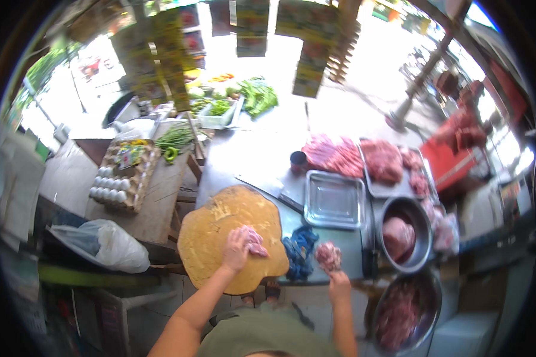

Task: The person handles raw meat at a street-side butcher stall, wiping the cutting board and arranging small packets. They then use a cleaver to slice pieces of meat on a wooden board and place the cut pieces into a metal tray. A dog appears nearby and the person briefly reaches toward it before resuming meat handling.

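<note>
A piece of pink raw meat [255,241] lies on a thick, irregular round wooden chopping board [211,229]. My left hand [236,249] is on its left side, fingers curled against it. To the right, by the front edge of the metal table, my right hand [339,285] grips a chunk of raw meat [328,256]; blur hides the exact hold. Between the board and that chunk is a heap of blue plastic bags [300,251]. A knife [290,201] with a dark handle lies behind the board, its blade pointing left.
An empty metal tray [334,200] stands behind the bags. Raw meat slabs [333,156] lie farther back. Right are a meat tray [383,162], a metal bowl [424,253] and a lower basin [435,297]. Left, an egg tray [138,189] rests on a wooden table. Packets [309,62] hang ahead.
</note>
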`<state>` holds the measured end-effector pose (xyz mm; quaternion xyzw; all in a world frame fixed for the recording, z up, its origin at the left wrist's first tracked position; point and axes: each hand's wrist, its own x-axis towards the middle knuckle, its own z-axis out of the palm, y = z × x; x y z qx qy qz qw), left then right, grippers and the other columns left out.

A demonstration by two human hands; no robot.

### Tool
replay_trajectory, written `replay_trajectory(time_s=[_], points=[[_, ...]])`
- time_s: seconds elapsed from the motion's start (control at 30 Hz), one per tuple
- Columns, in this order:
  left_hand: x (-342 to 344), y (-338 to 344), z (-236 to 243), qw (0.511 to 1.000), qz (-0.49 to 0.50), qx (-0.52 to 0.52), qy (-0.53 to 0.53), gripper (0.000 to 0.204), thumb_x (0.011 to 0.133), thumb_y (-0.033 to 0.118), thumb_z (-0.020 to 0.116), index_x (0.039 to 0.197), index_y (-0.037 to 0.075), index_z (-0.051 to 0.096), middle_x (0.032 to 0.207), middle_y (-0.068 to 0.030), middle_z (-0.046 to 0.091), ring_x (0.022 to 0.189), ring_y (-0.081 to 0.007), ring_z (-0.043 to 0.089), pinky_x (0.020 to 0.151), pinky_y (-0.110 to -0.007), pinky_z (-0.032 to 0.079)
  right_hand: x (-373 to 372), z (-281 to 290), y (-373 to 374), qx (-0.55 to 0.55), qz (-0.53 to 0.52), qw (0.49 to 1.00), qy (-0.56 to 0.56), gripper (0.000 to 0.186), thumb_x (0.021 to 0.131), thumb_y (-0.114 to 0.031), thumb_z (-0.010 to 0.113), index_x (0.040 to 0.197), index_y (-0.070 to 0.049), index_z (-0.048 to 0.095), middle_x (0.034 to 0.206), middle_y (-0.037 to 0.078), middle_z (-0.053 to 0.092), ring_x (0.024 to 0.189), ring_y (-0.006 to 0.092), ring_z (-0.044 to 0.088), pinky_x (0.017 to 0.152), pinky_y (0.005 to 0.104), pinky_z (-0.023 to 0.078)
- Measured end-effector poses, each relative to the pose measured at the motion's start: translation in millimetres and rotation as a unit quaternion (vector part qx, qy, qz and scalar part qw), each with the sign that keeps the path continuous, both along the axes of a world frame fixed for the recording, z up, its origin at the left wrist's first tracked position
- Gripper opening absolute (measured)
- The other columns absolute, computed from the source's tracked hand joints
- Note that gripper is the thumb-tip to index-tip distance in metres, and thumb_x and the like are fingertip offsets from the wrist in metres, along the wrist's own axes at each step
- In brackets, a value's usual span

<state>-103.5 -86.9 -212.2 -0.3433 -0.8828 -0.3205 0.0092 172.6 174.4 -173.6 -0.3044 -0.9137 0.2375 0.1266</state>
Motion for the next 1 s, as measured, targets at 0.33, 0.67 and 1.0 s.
replay_trajectory(time_s=[0.33, 0.67, 1.0], points=[[14.9, -13.3, -28.5, 0.992, -0.077, -0.09, 0.045, 0.055, 0.089, 0.036, 0.062, 0.139, 0.017, 0.052, 0.152, -0.0139, 0.036, 0.145, -0.0352, 0.025, 0.116, -0.052, 0.023, -29.8, 20.7, -27.1, 0.013, 0.061, 0.996, 0.058, 0.014, 0.076, 0.002, 0.062, 0.086, 0.0, 0.07, 0.087, 0.019, 0.066, 0.085, 0.0368, 0.064, 0.078, 0.0426, 0.051], [17.7, -14.8, -38.0, 0.991, -0.072, -0.084, 0.07, 0.049, 0.088, 0.037, 0.062, 0.132, 0.016, 0.059, 0.145, -0.0151, 0.047, 0.139, -0.0342, 0.037, 0.114, -0.053, 0.027, -53.0, 26.8, -52.1, -0.014, 0.123, 0.992, 0.014, 0.014, 0.082, -0.006, 0.063, 0.093, -0.005, 0.071, 0.092, 0.013, 0.065, 0.092, 0.0344, 0.062, 0.08, 0.0424, 0.052], [16.4, -16.5, -52.0, 0.994, -0.076, -0.05, 0.061, 0.047, 0.087, 0.028, 0.064, 0.131, 0.013, 0.06, 0.141, -0.0185, 0.05, 0.137, -0.0388, 0.038, 0.115, -0.054, 0.025, -52.7, 15.2, -46.1, 0.004, 0.122, 0.992, -0.02, 0.015, 0.082, -0.008, 0.064, 0.095, -0.006, 0.071, 0.093, 0.013, 0.066, 0.091, 0.0342, 0.062, 0.08, 0.0426, 0.052]])
